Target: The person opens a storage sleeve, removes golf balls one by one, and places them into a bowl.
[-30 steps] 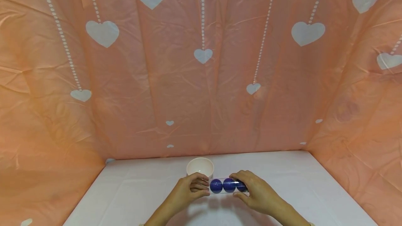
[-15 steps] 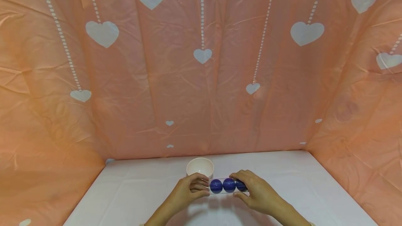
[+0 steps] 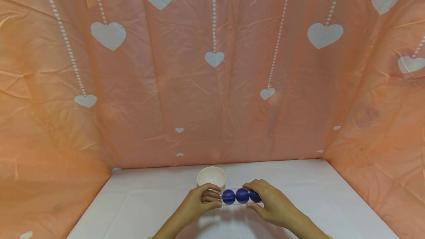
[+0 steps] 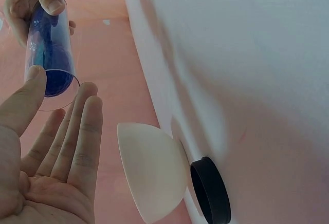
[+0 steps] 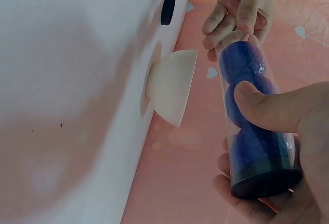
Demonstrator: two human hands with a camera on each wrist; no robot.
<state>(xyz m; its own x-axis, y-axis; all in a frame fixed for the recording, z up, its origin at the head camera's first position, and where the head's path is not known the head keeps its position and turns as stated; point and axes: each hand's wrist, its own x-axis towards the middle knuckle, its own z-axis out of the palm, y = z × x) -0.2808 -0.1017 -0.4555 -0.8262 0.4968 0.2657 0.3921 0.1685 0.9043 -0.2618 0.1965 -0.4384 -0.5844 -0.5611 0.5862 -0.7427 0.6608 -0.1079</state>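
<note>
A clear plastic tube (image 3: 235, 196) with three blue balls (image 5: 241, 62) in it lies sideways between the hands, above the table. The right hand (image 3: 273, 204) wraps round its right part, near the black cap (image 5: 266, 182) at that end. At the other end, which is uncapped, the left hand (image 3: 198, 201) pinches the rim between thumb and fingertips; its palm faces the opening in the left wrist view. Just behind the left hand stands a cream bowl (image 3: 211, 176). A black lid (image 4: 211, 190) lies on the table by the bowl, hidden in the head view.
The table has a white cover (image 3: 132, 202). Orange sheeting with white hearts (image 3: 186, 95) closes off the back and both sides.
</note>
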